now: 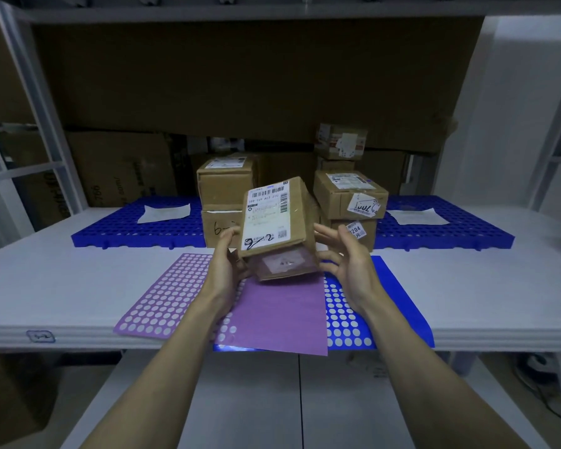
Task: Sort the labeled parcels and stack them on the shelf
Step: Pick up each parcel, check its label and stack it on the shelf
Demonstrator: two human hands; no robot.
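Holding a tilted brown cardboard parcel with white shipping label [277, 220] above purple dotted sheets [169, 294], left hand [229, 265] fingers pinching its corner; right hand [345, 257] fingers spread at 3 o'clock, contact unclear.

We note the white shelf [62, 286] carrying a blue grid mat [136, 226] at the back; nearer than it lie a purple dotted sheet [166, 296], a plain purple sheet [282, 315] and a blue dotted sheet [399, 306].
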